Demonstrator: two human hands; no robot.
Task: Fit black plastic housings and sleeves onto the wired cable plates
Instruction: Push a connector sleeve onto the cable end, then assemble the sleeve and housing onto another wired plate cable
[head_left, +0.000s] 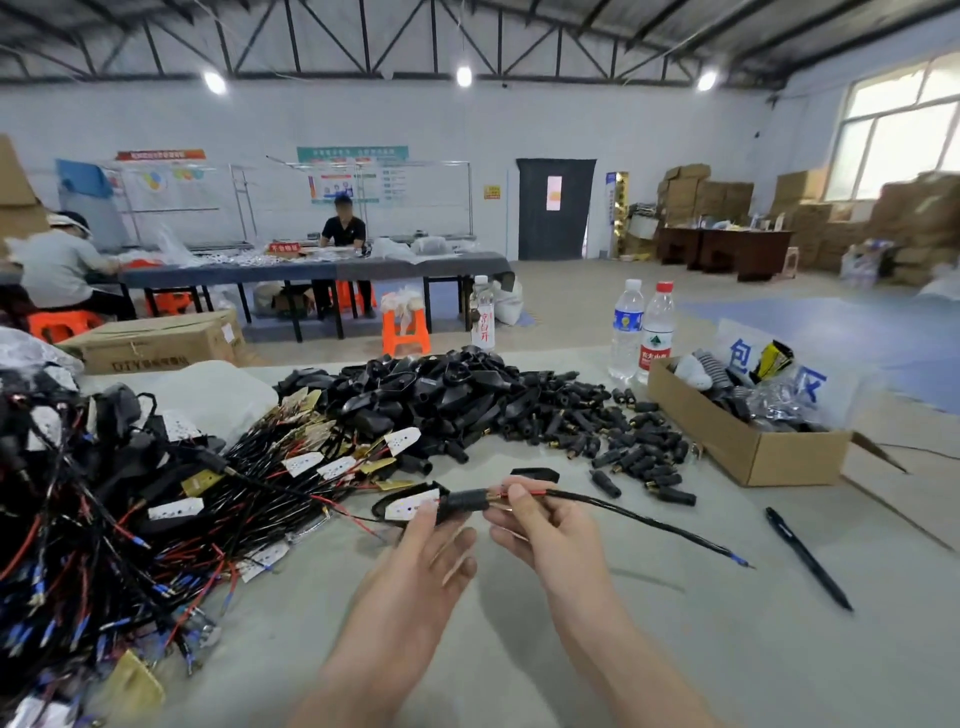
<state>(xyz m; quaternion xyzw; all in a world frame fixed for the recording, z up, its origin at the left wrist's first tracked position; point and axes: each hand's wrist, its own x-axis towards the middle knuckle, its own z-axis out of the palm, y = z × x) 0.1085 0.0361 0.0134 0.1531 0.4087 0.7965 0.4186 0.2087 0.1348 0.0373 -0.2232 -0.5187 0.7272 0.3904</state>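
Left hand (434, 551) raised, fingers holding black housing (387, 508); right hand (545, 525) pinching red-black cable (623, 512) just behind sleeve (465, 500).

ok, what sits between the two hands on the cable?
Head view: a black sleeve, threaded on the cable, between the left hand holding the plate and the right hand pinching the cable.

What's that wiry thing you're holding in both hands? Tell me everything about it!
It is a wired plate: a white pointed plate with small holes, lying in a black plastic housing. A black sleeve sits behind it, with red wires showing, then a long black cable ending in a blue tip. It is held roughly level. The left hand grips the housing end; the right hand pinches the red wires.
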